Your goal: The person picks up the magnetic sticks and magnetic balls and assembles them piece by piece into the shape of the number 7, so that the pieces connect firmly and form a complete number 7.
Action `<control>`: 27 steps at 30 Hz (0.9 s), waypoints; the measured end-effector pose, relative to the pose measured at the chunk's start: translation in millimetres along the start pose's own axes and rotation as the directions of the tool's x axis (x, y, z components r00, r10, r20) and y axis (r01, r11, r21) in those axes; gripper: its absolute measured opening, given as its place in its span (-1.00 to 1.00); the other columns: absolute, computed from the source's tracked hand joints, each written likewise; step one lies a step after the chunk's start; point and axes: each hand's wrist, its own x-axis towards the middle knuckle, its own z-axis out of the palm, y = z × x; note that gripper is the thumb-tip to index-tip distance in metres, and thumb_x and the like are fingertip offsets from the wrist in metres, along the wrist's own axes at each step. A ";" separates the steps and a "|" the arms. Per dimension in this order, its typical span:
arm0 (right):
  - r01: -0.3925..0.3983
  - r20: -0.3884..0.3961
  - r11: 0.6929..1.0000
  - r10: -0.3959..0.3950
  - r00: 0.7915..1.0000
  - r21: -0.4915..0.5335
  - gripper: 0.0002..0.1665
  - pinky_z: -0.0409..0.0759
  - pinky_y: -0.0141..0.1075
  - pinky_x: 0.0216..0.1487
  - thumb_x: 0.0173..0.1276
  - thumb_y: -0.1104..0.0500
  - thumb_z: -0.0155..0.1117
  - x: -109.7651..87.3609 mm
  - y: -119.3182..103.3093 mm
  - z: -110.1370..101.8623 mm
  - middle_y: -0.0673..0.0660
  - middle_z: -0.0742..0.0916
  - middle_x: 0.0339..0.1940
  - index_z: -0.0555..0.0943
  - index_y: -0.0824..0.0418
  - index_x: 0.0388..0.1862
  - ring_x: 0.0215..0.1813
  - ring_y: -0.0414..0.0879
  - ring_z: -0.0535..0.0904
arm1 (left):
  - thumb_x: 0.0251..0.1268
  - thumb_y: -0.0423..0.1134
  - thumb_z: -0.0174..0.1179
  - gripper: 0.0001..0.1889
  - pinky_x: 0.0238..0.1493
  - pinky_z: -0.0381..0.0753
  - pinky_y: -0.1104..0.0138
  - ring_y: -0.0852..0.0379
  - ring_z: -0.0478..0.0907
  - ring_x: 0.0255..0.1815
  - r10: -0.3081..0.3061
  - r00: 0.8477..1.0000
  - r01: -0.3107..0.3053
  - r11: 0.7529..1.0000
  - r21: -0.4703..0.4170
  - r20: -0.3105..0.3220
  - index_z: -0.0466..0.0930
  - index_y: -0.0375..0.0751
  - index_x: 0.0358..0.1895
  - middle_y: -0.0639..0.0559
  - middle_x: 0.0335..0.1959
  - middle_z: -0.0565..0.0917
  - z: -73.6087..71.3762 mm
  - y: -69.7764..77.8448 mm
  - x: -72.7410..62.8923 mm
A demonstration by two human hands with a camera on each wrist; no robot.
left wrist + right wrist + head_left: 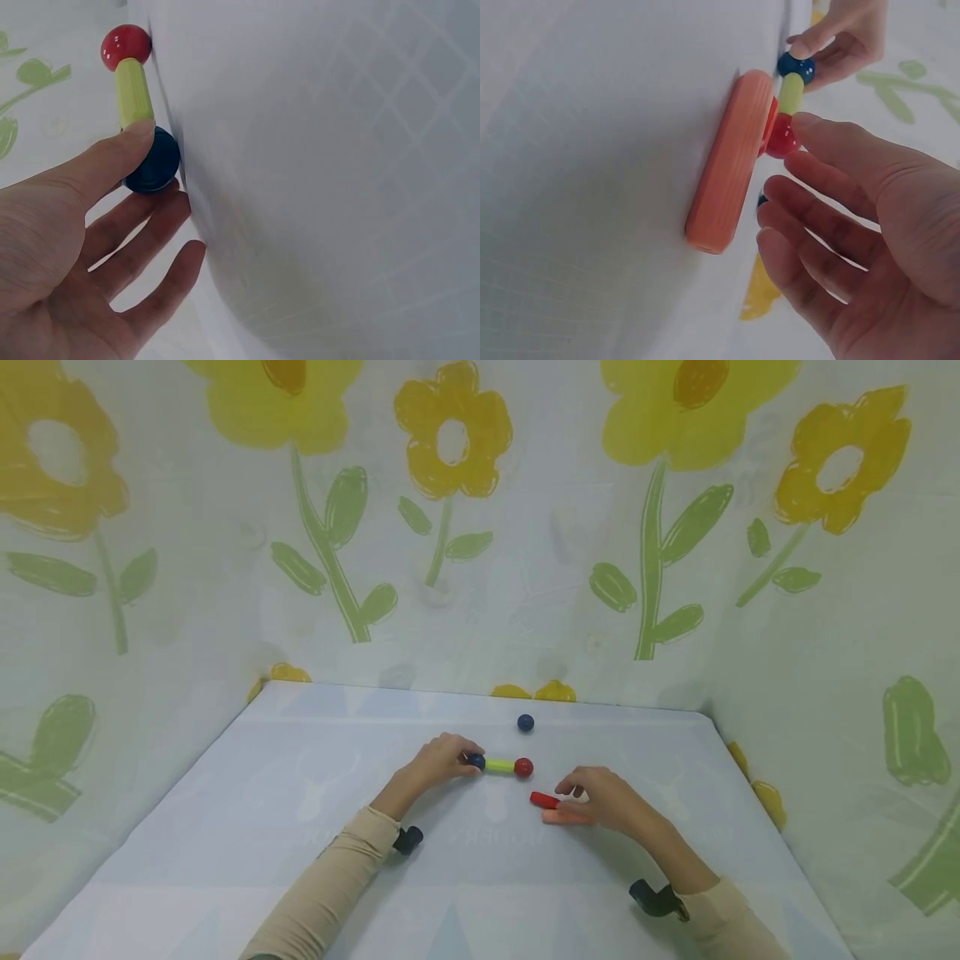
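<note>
Head view: the person's left hand [441,758] pinches a dark blue ball [477,762] joined to a yellow-green rod [499,766], with a red ball [523,767] at its far end, over the white table [247,827]. The right hand [609,797], holding nothing, is at a red rod [544,800] and an orange rod [564,817]; a second blue ball [526,723] sits farther back. Left wrist view: the thumb presses where ball and rod meet, other fingers spread. Right wrist view: the fingers curve loosely beside the orange rod.
</note>
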 end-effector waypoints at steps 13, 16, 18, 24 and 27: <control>0.091 -0.014 0.995 -0.091 0.996 -0.038 -0.79 0.61 -0.40 -0.19 0.17 -0.01 0.49 -12.6 1.3 7.9 -0.16 0.69 -0.41 0.74 0.03 -0.26 -0.30 -0.27 0.53 | 0.18 -0.14 0.39 -0.61 -0.10 0.60 0.32 0.24 0.58 -0.20 -0.015 1.000 0.015 1.000 -0.002 -0.006 0.69 -0.03 0.10 0.06 -0.07 0.75 1.5 -0.9 -1.4; 0.108 -0.009 0.993 -0.109 0.994 -0.054 -0.83 0.59 -0.42 -0.22 0.16 0.09 0.50 -14.8 2.3 8.3 -0.13 0.69 -0.41 0.75 0.05 -0.25 -0.33 -0.25 0.52 | 0.18 -0.14 0.40 -0.61 -0.11 0.59 0.33 0.25 0.58 -0.20 -0.012 1.000 0.012 1.000 -0.004 -0.008 0.68 -0.04 0.11 0.07 -0.08 0.75 1.8 -1.6 -0.9; 0.110 -0.010 0.991 -0.111 0.994 -0.073 -0.82 0.58 -0.42 -0.24 0.15 0.11 0.51 -15.2 2.8 9.2 -0.12 0.69 -0.42 0.75 0.05 -0.25 -0.35 -0.24 0.50 | 0.17 -0.14 0.40 -0.61 -0.12 0.59 0.33 0.25 0.58 -0.20 -0.010 1.000 0.010 1.000 -0.002 -0.008 0.68 -0.04 0.10 0.07 -0.09 0.75 1.7 -1.7 -0.9; 0.108 -0.006 0.987 -0.110 0.994 -0.120 -0.81 0.50 -0.44 -0.31 0.14 0.10 0.51 -15.1 3.8 12.9 -0.14 0.66 -0.44 0.75 0.05 -0.25 -0.38 -0.25 0.44 | 0.17 -0.13 0.40 -0.61 -0.15 0.58 0.34 0.25 0.58 -0.22 -0.016 1.000 0.016 1.000 -0.008 -0.012 0.69 -0.03 0.10 0.07 -0.09 0.75 1.5 -0.2 -1.1; 0.109 -0.013 0.984 -0.112 0.994 -0.142 -0.81 0.48 -0.44 -0.32 0.14 0.09 0.51 -15.0 4.9 15.2 -0.14 0.65 -0.44 0.76 0.05 -0.24 -0.39 -0.26 0.43 | 0.17 -0.14 0.40 -0.61 -0.14 0.58 0.33 0.25 0.57 -0.23 -0.015 1.000 0.015 1.000 -0.012 -0.017 0.69 -0.04 0.10 0.06 -0.10 0.75 1.0 0.7 -2.1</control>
